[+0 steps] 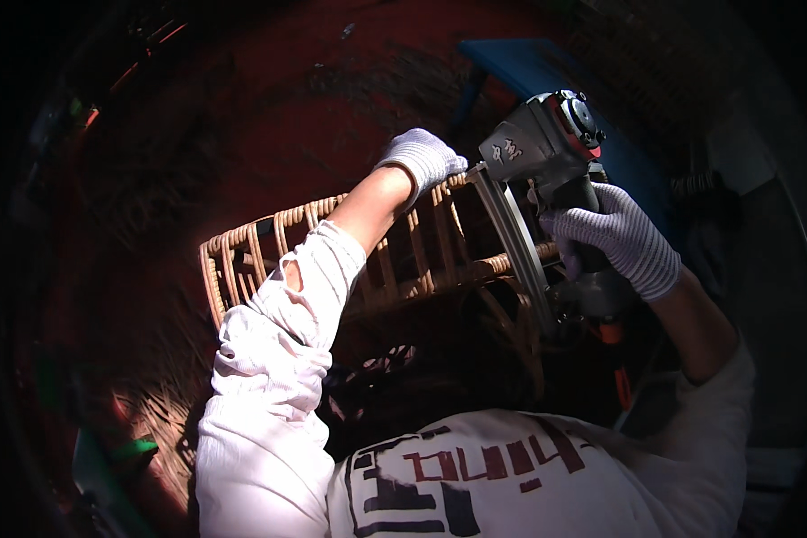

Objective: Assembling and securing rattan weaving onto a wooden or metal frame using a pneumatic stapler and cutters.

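Evidently, this is a fastening step on cane work. The rattan frame [421, 285] lies across the middle of the view, stretching from 9 o'clock toward 3 o'clock, its top rail linked to the lower one by slim cross canes. At 12 o'clock the left hand [421, 157], in a pale knitted glove, is clamped over the top rail near its right end, seemingly to steady it; its fingertips are partly hidden from this angle. Just short of 3 o'clock the right hand [623, 235], gloved alike, is wrapped round the black handle of a dark grey nail gun [538, 134], so the two hands are apart, each with its own hold. The gun's body sits between 1 and 2 o'clock, and its metal magazine [518, 247] slants from there down toward 4 o'clock, passing in front of the frame's right end. The nose is just beside the left fingers; whether it touches the cane cannot be told, nor whether the trigger is pressed.

As I judge it, the next move calls for seating the nose squarely on the rail, with the left fingers out of the firing line, before any squeeze. A slip on round cane could send a fastener astray. Loose strands [161, 412] are scattered at 8 o'clock, and a blue board [511, 58] shows at 1 o'clock.
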Motion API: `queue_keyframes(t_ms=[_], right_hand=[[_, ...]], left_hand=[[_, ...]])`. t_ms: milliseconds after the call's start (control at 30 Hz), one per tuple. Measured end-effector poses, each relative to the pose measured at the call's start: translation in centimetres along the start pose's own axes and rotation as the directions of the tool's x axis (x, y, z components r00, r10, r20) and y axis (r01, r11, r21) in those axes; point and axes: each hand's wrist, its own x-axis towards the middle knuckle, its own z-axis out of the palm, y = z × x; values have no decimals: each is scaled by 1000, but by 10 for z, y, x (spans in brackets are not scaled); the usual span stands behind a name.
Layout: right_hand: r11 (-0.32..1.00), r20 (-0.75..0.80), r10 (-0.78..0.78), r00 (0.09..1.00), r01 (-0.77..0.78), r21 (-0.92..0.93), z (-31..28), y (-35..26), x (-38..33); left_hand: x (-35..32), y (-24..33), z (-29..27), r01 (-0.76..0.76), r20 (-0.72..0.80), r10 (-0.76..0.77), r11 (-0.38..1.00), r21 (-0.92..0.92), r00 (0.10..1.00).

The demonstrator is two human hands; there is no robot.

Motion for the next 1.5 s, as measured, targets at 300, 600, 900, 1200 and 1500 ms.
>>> queue_keyframes(t_ms=[300, 600, 900, 1200, 1500], right_hand=[[1000, -7, 0, 1000, 0, -13, 6, -2, 9], [998, -22, 14, 1000, -15, -56, 7, -6, 9], [966, -13, 38, 999, -40, -255, 10, -13, 27], [992, 56, -72, 996, 77, -97, -102, 3, 3], [993, -498, 116, 859, -83, 89, -286, 110, -66]], left_hand=[[-3, -1, -3, -52, -4, 52, 999, 13, 999], [0, 2, -2, -52, 7, 51, 995, 88, 999], [20, -3, -10, -91, -5, 91, 992, 88, 996], [15, 48, -4, -76, -261, -23, 928, -365, 965], [12, 113, 13, -245, -359, 125, 918, -312, 925]])
